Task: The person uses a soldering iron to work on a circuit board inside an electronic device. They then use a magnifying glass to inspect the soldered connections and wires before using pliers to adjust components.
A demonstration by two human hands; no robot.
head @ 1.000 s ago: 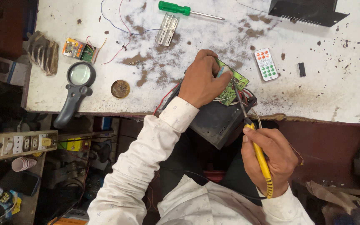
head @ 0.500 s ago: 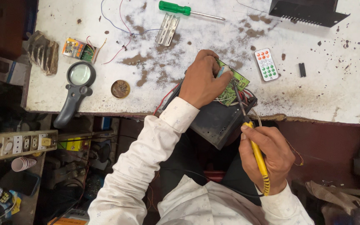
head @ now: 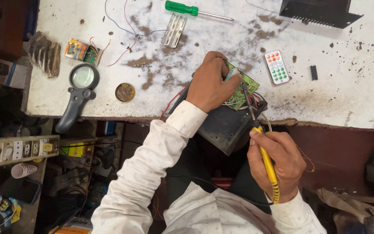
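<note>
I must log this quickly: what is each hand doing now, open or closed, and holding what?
Left hand: closed on the green circuit board.
Right hand: closed on the yellow soldering iron.

On the stained white desk (head: pixel 334 99) we see a green-handled screwdriver (head: pixel 195 10), a grey-handled magnifying glass (head: pixel 78 95), a small white remote with coloured buttons (head: pixel 276 66), a round brass-coloured tin (head: pixel 125 92) and a black finned metal casing (head: pixel 321 12).
</note>
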